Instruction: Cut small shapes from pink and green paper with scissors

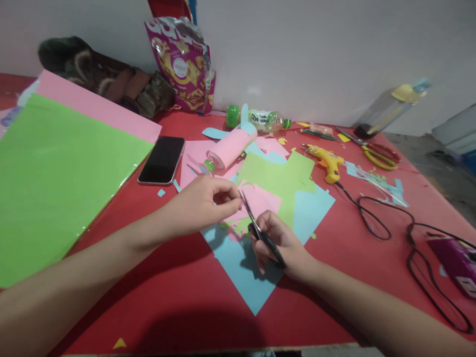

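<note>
left hand (203, 201) fingers pinched on small paper piece, barely visible | right hand (277, 243) closed round black scissors (256, 225), blades up beside that pinch | under both: blue sheet (241, 270), pink and green scraps | phone (162, 159) left, pink-wrapped bottle (227, 148) behind, glue gun (327, 161) with cord right

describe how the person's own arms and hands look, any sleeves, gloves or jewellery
Both forearms are bare up to the frame edge, with no sleeves in view. The left hand and right hand wear no gloves. No rings, watch or bracelet show on either wrist. The fingernails look short and unpainted.
</note>
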Tool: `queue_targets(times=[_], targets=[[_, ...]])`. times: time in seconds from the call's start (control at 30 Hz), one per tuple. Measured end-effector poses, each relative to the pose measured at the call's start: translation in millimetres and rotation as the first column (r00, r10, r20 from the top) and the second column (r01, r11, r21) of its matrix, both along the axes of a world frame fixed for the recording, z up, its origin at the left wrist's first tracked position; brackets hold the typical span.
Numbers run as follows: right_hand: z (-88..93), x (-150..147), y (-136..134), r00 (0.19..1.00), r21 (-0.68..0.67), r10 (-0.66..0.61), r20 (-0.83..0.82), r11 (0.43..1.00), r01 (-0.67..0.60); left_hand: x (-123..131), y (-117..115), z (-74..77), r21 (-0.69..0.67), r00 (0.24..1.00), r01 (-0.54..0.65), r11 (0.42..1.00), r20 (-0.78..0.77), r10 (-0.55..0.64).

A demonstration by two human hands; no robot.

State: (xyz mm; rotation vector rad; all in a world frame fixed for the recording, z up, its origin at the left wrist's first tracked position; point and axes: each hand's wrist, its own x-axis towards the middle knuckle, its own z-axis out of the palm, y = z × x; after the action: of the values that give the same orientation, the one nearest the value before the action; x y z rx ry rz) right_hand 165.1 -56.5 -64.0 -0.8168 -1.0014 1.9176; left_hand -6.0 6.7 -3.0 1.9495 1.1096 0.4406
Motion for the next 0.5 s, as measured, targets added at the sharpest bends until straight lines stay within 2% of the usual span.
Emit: queue_targets(times=[0.5], targets=[[1.0,-0.4,-0.8,0.999,-0.012,-0.037,-0.022,0.999,0.037,0.1,1.0,0.5,-0.052,0.998,-0.051,0.997,0.037,0.053]])
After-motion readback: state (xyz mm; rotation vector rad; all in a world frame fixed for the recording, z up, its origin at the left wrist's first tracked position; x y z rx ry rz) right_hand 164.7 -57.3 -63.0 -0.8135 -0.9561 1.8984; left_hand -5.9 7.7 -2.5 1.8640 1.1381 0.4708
